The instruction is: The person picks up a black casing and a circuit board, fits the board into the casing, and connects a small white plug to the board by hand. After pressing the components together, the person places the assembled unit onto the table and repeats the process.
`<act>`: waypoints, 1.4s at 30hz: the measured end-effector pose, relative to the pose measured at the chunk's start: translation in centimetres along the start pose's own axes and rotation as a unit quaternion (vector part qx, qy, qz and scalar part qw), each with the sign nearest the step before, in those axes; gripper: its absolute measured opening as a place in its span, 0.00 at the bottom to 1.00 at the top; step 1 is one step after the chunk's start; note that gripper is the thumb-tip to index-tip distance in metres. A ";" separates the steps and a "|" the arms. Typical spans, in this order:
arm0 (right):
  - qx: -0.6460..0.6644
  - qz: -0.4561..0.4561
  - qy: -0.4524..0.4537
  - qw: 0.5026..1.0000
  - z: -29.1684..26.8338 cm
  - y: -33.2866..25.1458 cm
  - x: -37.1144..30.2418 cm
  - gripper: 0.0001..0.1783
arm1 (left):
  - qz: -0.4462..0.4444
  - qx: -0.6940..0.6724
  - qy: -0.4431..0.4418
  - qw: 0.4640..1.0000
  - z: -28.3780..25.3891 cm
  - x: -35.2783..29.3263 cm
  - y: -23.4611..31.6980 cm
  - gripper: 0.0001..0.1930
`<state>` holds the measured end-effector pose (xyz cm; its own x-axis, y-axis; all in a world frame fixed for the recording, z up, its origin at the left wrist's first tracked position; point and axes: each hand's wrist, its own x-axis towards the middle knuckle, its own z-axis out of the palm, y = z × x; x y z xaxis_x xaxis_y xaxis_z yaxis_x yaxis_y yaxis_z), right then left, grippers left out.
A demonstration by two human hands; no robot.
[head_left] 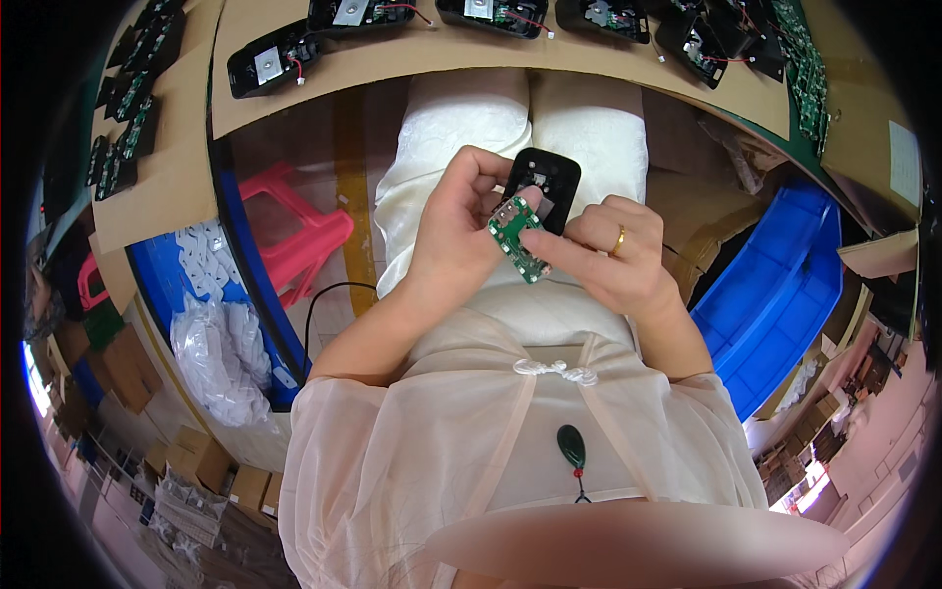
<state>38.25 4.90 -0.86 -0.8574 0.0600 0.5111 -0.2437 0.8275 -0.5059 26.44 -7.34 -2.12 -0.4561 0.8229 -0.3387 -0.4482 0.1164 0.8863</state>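
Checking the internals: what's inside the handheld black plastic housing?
The black plastic housing shows a silvery piece inside. The left hand and green circuit board cover its lower-left part; whatever lies beneath is hidden.

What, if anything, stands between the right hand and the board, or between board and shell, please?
Nothing visible separates the right hand from the board; they touch. Between board and black shell, a fingertip shows at the board's upper edge, apparently of the left hand.

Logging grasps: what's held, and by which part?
Left hand holds the black casing by its left side. Right hand touches the green board near its right edge; grip unclear.
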 end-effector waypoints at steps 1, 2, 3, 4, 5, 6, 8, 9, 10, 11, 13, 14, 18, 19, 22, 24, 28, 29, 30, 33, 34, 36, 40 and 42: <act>-0.001 -0.008 -0.020 1.000 -0.1 0.0 -0.1 0.15 | -0.011 0.001 -0.006 1.000 0.0 0.0 -0.1 0.10; -0.001 -0.008 -0.020 1.000 -0.2 0.0 0.1 0.15 | -0.011 0.001 -0.006 1.000 -0.1 0.0 -0.3 0.10; -0.012 -0.004 -0.011 1.000 -0.3 -0.1 0.4 0.16 | 0.008 0.011 0.001 1.000 -0.1 0.1 -0.5 0.11; -0.023 0.000 -0.002 1.000 -0.4 -0.2 0.6 0.16 | 0.026 0.021 0.007 0.999 -0.2 0.1 -0.6 0.11; -0.023 0.000 -0.002 1.000 -0.4 -0.1 0.5 0.16 | 0.026 0.021 0.007 0.999 -0.1 0.1 -0.5 0.11; -0.058 0.040 0.025 0.997 -0.4 0.0 0.3 0.17 | 0.028 -0.035 0.004 0.999 -0.1 0.1 -0.3 0.12; -0.093 0.080 0.052 0.991 -0.3 0.2 0.2 0.18 | 0.031 -0.091 0.001 0.995 -0.1 0.1 -0.3 0.13; -0.093 0.103 0.059 0.989 -0.2 0.2 0.3 0.18 | 0.043 -0.084 -0.002 0.996 -0.1 0.0 -0.4 0.15; -0.092 0.127 0.065 0.986 -0.1 0.2 0.4 0.17 | 0.055 -0.078 -0.005 0.995 -0.1 -0.1 -0.5 0.16; -0.092 0.127 0.065 0.986 -0.2 0.1 0.4 0.17 | 0.056 -0.078 -0.005 0.995 0.0 -0.1 -0.5 0.16; -0.108 0.115 0.033 0.987 -0.4 -0.2 0.6 0.17 | 0.073 -0.032 0.002 0.997 0.0 -0.3 -0.4 0.17; -0.108 0.115 0.033 0.987 -0.4 -0.4 0.7 0.17 | 0.073 -0.032 0.002 0.997 0.1 -0.4 -0.4 0.17; -0.125 0.109 0.009 0.986 -0.2 -0.8 1.0 0.17 | 0.080 0.014 0.019 0.996 0.2 -0.3 -0.6 0.19; -0.130 0.110 0.003 0.985 -0.1 -0.7 1.0 0.17 | 0.079 0.017 0.022 0.996 0.2 -0.2 -0.6 0.20; -0.149 0.106 0.003 0.983 0.1 -0.6 1.1 0.17 | 0.098 0.033 0.042 0.994 0.2 -0.1 -0.4 0.19; -0.144 0.108 0.003 0.984 0.0 -1.1 1.6 0.19 | 0.108 0.037 0.046 0.992 0.3 -0.1 -0.2 0.20; -0.120 0.114 0.019 0.986 0.8 -1.2 2.7 0.16 | 0.153 0.065 0.053 0.985 -0.1 -0.3 0.2 0.19; -0.114 0.105 0.021 0.988 0.9 -1.2 2.7 0.16 | 0.158 0.069 0.062 0.983 0.0 -0.5 0.6 0.19; -0.024 0.138 0.032 0.990 1.3 -1.1 2.6 0.19 | 0.171 0.024 0.055 0.983 -0.1 -0.8 1.0 0.18; 0.208 0.179 0.097 0.957 2.4 -1.4 2.2 0.25 | 0.216 -0.002 0.063 0.974 -1.1 -0.5 3.2 0.16; 0.332 0.204 0.143 0.910 2.6 -1.6 1.9 0.29 | 0.235 0.005 0.062 0.970 -1.8 -0.4 4.0 0.16; 0.279 0.193 0.092 0.936 1.8 -0.8 1.3 0.33 | 0.319 0.049 0.094 0.942 -4.3 -0.1 5.5 0.15; 0.292 0.231 0.094 0.923 1.5 0.4 0.6 0.29 | 0.415 0.126 0.198 0.879 -9.7 0.9 10.5 0.14; 0.274 0.265 0.058 0.923 1.6 0.9 0.4 0.25 | 0.443 0.181 0.262 0.838 -13.3 2.0 12.9 0.13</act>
<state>36.91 4.77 -2.25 -0.8751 0.4611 0.1467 -0.0250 0.2598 -0.9653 9.53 -11.57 4.38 -0.8043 0.3300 0.4942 0.4633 -0.1728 0.8692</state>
